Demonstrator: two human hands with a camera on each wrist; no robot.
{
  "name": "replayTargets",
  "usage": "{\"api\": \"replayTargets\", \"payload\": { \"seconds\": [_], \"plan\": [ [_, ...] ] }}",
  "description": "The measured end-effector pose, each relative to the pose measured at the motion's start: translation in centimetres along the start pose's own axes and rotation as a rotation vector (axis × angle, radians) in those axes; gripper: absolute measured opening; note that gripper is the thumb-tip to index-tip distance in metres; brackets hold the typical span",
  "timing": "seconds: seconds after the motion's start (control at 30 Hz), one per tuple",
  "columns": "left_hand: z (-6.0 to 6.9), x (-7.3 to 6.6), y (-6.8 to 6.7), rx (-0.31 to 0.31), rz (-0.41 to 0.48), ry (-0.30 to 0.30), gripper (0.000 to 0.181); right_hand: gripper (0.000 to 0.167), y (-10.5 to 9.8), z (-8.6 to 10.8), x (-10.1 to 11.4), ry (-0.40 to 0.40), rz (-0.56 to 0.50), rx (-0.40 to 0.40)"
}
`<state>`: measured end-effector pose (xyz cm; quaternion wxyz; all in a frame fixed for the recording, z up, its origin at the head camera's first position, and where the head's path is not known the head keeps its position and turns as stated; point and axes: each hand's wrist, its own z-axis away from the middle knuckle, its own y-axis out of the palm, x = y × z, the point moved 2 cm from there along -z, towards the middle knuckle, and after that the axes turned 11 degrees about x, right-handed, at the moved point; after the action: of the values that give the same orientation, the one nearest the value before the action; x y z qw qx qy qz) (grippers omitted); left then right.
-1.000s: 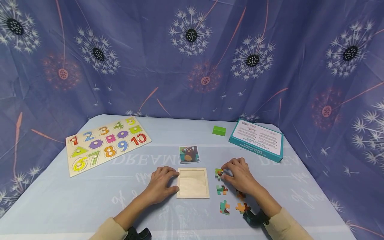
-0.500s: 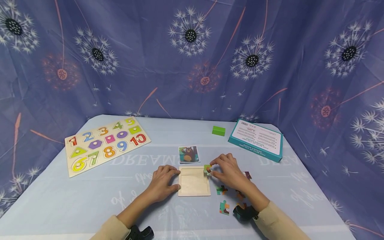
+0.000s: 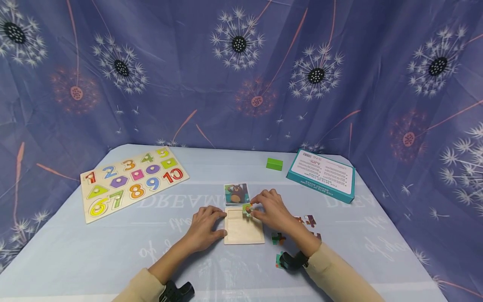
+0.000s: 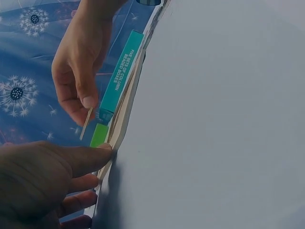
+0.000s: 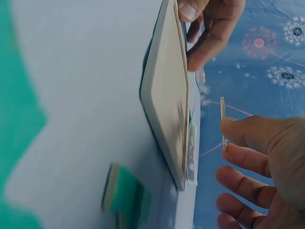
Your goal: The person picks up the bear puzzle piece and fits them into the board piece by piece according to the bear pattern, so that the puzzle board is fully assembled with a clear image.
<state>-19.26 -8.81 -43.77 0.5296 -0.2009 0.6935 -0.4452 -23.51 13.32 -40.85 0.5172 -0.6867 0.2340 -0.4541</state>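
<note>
My left hand (image 3: 203, 228) holds the left edge of a square wooden puzzle tray (image 3: 244, 240), its thumb near the front corner and fingers near the back one. Between thumb and forefinger, my right hand (image 3: 273, 211) pinches a green and brown jigsaw piece (image 3: 247, 210) above the tray's back part. Seen edge-on in the right wrist view, this jigsaw piece (image 5: 223, 107) is thin and raised off the tray (image 5: 167, 71). Several other pieces lie to the tray's right, among them a green one (image 3: 278, 238); the right forearm partly covers them.
Behind the tray lies a bear picture card (image 3: 237, 193). A number board (image 3: 132, 182) lies at the back left. Farther back on the right are a green block (image 3: 274, 164) and a teal box (image 3: 321, 175). A patterned curtain (image 3: 188, 84) hangs behind the table.
My right hand has carried the jigsaw piece leftward from the loose pieces to above the tray. The tray has shifted slightly away, with the left hand still at its edge.
</note>
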Motion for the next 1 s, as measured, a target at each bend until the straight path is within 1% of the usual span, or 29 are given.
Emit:
{"api": "replayTargets", "payload": {
  "seconds": [0.33,0.53,0.7,1.0],
  "plan": [
    [-0.1,0.1,-0.1,0.015,0.013,-0.009,0.042,0.027,1.1,-1.4,1.7,-0.014,-0.008,0.084],
    [-0.1,0.1,-0.1,0.013,0.013,-0.009,0.041,0.026,1.7,-1.9,2.1,0.004,-0.028,0.127],
    [-0.1,0.1,-0.2,0.019,0.010,-0.017,0.041,0.027,2.0,-2.2,2.2,0.009,-0.024,0.144],
    [-0.2,0.1,-0.2,0.026,0.014,-0.027,0.041,0.028,2.5,-2.5,2.2,-0.010,0.008,0.147]
  ]
}}
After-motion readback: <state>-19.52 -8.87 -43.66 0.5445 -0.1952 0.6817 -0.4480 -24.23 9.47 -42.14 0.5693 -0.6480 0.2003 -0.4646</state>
